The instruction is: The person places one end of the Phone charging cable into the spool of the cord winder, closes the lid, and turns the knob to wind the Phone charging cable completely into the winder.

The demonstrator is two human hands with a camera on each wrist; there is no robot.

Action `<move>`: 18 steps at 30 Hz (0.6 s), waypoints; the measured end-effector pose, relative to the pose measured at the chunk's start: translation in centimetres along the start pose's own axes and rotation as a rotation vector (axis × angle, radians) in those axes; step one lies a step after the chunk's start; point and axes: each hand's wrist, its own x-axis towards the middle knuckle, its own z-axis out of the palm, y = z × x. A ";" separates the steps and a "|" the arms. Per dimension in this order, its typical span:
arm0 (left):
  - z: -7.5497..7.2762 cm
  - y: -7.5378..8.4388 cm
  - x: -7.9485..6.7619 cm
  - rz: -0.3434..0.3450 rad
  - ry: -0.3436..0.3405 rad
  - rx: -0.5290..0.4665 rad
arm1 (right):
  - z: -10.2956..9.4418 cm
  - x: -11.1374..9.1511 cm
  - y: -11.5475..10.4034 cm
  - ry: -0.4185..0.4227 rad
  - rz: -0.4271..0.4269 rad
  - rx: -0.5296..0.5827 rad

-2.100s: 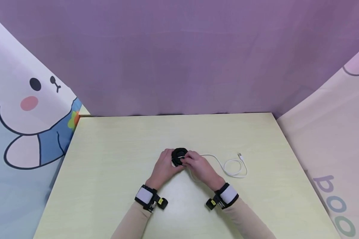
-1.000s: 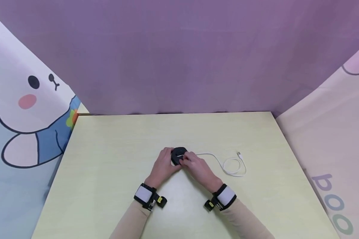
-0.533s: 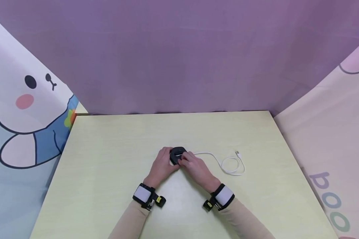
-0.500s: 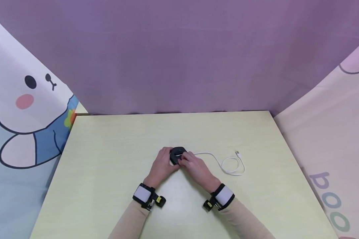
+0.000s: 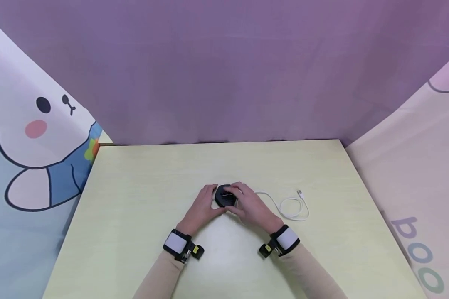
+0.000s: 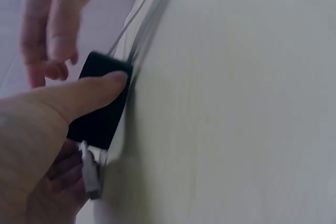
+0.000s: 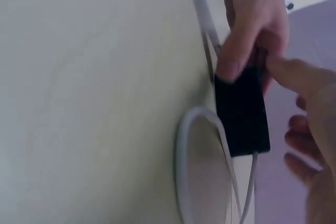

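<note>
My left hand [image 5: 200, 211] grips a black, rounded, ring-like cable winder [image 5: 224, 200] by its left side, thumb along the near edge. In the left wrist view, that thumb presses the flat black side [image 6: 97, 129], and a small metal-ended plug [image 6: 90, 176] sticks out by the curled fingers. My right hand [image 5: 257, 209] is spread at the winder's right side, index finger over its top and thumb by its near edge. In the right wrist view, its other fingers [image 7: 302, 142] hang loosely curled, away from the winder. A white cable [image 7: 182, 166] runs out of it.
On the pale table [image 5: 153, 174], the cable's free length lies in a loop to the right, ending in a USB plug [image 5: 300, 194]. A purple curtain [image 5: 224, 83] stands behind the table, with printed cloths on both sides.
My right hand has loosened from its pinch at the winder's middle; its fingers have spread and shifted slightly up and right. My left hand keeps its hold.
</note>
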 end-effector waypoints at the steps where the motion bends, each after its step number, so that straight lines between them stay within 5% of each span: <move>1: -0.1 -0.2 -0.1 0.001 -0.010 0.005 | 0.0 0.0 0.2 -0.029 0.032 -0.004; 7: -0.6 -0.9 -0.5 0.015 -0.032 0.038 | 0.2 0.4 1.3 -0.149 0.113 0.005; 18: -1.2 -1.2 -1.3 0.016 0.010 0.058 | 1.2 0.8 2.3 -0.165 0.099 0.035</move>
